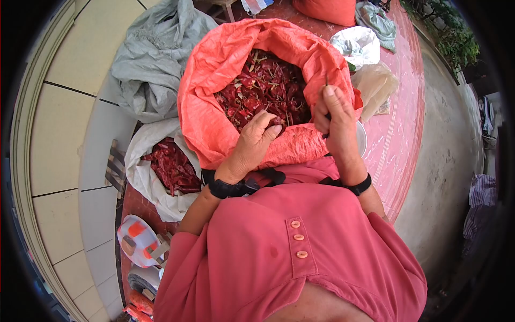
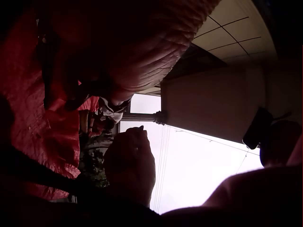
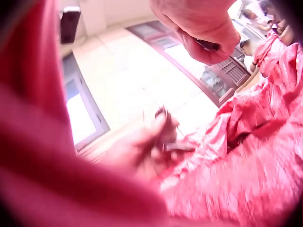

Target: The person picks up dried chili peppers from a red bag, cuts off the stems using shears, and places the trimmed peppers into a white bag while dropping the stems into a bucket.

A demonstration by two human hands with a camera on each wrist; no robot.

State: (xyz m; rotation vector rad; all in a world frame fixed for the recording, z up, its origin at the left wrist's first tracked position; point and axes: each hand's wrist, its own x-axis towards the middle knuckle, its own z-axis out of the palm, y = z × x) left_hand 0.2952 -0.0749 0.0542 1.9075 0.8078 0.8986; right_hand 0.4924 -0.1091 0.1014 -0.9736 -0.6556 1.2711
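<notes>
My left hand (image 1: 251, 140) pinches a dried red chili (image 1: 277, 122) between thumb and fingers, over the near rim of a big red woven sack (image 1: 206, 70). In the right wrist view, dark red chilies (image 3: 163, 117) stick out of that hand's fingers. Dried chilies (image 1: 263, 80) with pale stems fill the sack's mouth. Raised above the sack's right side, my right hand (image 1: 341, 119) is curled, thumb on top, around a thin dark piece (image 1: 326, 77) that points up past the thumb; I cannot tell its kind. A dark bit also shows inside the fist in the right wrist view.
A white sack (image 1: 140, 153) of red chilies (image 1: 173, 166) stands at the left, below a grey sack (image 1: 147, 70). Clear and white plastic bags (image 1: 357, 45) lie at the right, near a pale bowl rim (image 1: 362, 139). A plastic basin (image 1: 138, 240) sits lower left.
</notes>
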